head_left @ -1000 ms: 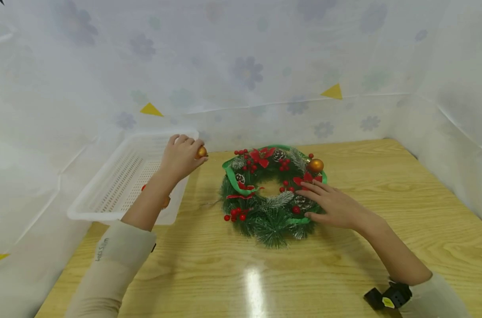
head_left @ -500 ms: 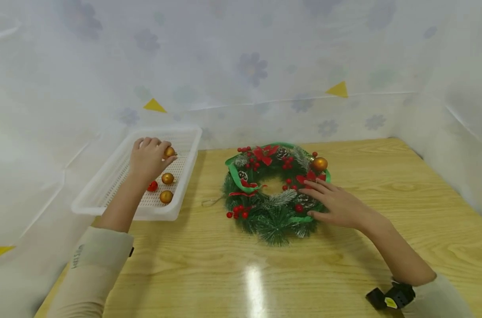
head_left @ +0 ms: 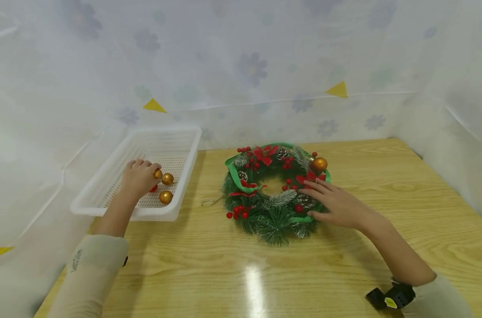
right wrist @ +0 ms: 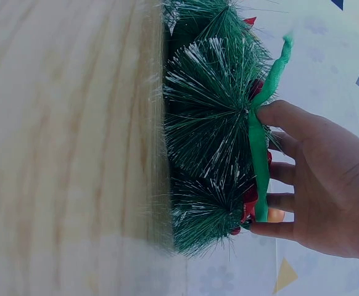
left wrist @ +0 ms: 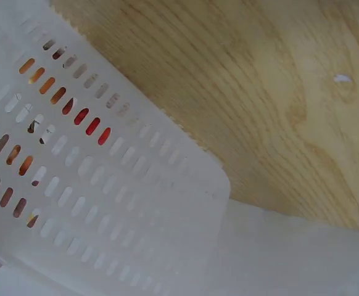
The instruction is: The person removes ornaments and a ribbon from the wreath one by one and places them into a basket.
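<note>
Down in the white plastic basket (head_left: 187, 170), my left hand (head_left: 139, 179) holds a gold Christmas ball (head_left: 158, 173) at its fingertips. Two more gold balls (head_left: 166, 197) lie on the basket floor beside it, and a red ball (head_left: 153, 188) is partly hidden by the hand. My right hand (head_left: 340, 205) rests on the right side of a green Christmas wreath (head_left: 274, 227), fingers spread and nearly straight. In the right wrist view its thumb touches the green ribbon (right wrist: 258, 160). A gold ball (head_left: 319, 164) sits at the wreath's upper right. The left wrist view shows the basket's slotted wall (left wrist: 136, 185), the hand mostly hidden.
The wreath lies flat on the wooden table (head_left: 209, 265), decorated with red poinsettias (head_left: 265, 154), berries and pine cones. A thin string loop (head_left: 212, 202) sticks out at its left. White flower-patterned sheeting (head_left: 241, 106) walls in the back and sides.
My left hand has moved from beside the basket's right rim left and down into it, carrying the gold Christmas ball near the other balls. My right hand stays on the wreath.
</note>
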### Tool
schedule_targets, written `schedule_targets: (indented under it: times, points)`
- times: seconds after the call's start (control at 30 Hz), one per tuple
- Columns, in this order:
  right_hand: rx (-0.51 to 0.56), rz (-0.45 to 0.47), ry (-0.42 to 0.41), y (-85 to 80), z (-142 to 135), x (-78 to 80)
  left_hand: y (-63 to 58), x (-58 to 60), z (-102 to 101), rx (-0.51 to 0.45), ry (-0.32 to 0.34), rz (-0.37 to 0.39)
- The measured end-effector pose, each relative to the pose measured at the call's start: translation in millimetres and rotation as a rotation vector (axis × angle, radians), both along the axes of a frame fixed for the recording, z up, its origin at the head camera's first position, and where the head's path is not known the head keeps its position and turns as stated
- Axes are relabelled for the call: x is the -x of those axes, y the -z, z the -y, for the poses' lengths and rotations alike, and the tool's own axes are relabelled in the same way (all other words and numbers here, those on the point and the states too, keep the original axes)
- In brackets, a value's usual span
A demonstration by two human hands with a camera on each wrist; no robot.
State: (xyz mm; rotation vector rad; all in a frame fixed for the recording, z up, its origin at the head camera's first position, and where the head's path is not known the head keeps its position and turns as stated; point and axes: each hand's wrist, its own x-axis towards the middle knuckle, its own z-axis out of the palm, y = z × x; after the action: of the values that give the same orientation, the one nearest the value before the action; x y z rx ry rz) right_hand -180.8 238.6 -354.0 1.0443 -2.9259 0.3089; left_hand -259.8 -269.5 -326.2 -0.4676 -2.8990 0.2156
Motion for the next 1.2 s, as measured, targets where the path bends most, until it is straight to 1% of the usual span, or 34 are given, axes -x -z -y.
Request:
schedule_targets:
  times: [0.17, 0.3, 0.43, 0.6, 0.7, 0.77, 0.83, 0.97, 1.1, 1.2]
  points:
    - [-0.001, -0.008, -0.004, -0.7, -0.5, 0.0, 8.2, 1.7, 3.8, -0.007, 0.003, 0.077]
    - [-0.001, -0.015, -0.007, 1.0, -1.0, 0.3, 11.7, 2.5, 3.9, -0.013, 0.037, 0.127]
    - [-0.002, -0.011, -0.002, 3.3, -1.3, 0.1, 14.3, 3.2, 3.8, -0.007, 0.066, 0.151]
    - [-0.005, -0.008, 0.003, 5.6, -1.3, 0.0, 16.0, 3.8, 3.9, -0.011, 0.065, 0.178]
    - [-0.001, -0.012, 0.001, 5.7, -0.9, 0.5, 15.4, 3.5, 4.3, -0.015, 0.065, 0.175]
    - [0.002, -0.016, -0.001, 5.2, -0.7, 0.7, 14.4, 3.5, 4.7, -0.018, 0.062, 0.158]
    - [0.004, -0.018, -0.004, 4.6, -0.3, 0.9, 12.2, 3.0, 4.3, -0.02, 0.06, 0.125]
    - [-0.001, -0.02, -0.006, 3.5, 0.0, 0.8, 4.3, 2.3, -1.1, -0.032, 0.052, 0.017]
    - [0.001, -0.021, -0.01, 2.3, -0.4, -0.2, -10.2, 1.6, -17.5, -0.057, 0.056, -0.089]
    - [0.007, -0.025, -0.011, 2.1, -0.7, 0.0, -22.7, 0.7, -37.0, -0.059, 0.085, -0.149]
